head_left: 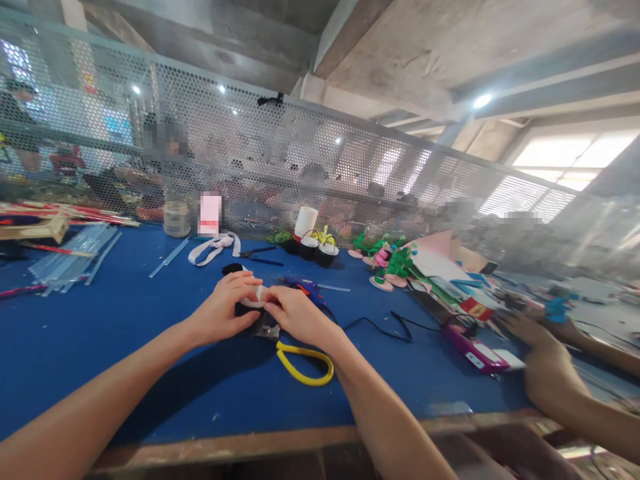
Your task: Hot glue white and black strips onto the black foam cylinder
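Observation:
My left hand [225, 310] and my right hand [295, 313] meet over the blue table [125, 333]. Together they pinch a strip of white ribbon [259, 295] wrapped on a small black object [246, 309] between them. Yellow-handled scissors [304, 363] lie on the table just under my right wrist. A glue gun [310, 290] with a black cable [385, 327] lies right behind my right hand.
Clear glue sticks [75, 257] lie at the left, a loose white ribbon [215, 247], a jar [177, 219] and small black pots [317, 250] at the back. Green and pink craft pieces [395, 263] pile at right. Another person's hands [540, 347] work near a pink phone [475, 347]. A perforated metal screen [300, 153] bounds the far side.

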`<act>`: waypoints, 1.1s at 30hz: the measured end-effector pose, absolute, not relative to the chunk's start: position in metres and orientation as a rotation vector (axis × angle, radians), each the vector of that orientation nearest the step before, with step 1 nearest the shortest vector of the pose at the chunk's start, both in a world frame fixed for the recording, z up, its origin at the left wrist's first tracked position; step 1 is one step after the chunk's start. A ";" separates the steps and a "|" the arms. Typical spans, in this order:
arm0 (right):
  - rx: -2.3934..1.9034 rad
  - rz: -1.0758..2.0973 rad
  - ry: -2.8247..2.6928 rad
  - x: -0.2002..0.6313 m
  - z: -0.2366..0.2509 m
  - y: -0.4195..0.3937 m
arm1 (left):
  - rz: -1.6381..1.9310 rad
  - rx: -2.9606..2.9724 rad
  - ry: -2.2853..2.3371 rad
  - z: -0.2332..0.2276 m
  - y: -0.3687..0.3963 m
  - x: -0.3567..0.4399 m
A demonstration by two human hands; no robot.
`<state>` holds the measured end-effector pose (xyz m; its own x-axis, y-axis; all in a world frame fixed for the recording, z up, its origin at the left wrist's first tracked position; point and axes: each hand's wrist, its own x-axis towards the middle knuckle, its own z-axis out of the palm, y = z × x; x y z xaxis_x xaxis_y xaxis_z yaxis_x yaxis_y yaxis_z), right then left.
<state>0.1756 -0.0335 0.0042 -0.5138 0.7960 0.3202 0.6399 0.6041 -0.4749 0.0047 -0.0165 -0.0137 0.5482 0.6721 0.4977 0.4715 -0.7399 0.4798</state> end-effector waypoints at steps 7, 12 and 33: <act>-1.182 0.299 -2.323 0.167 0.000 -0.035 | 1.048 2.604 1.082 -0.016 -0.021 0.009; -1.133 0.317 -2.310 0.168 0.000 -0.035 | 1.069 2.594 1.074 -0.016 -0.021 0.009; -1.268 0.366 -2.115 0.180 0.001 -0.033 | 1.121 1.962 1.164 -0.006 -0.008 -0.004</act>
<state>0.1796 -0.0333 0.0006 -0.3323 0.8642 0.3778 0.6868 0.4963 -0.5310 -0.0039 -0.0083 -0.0060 0.2620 0.8941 0.3632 0.3960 -0.4428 0.8045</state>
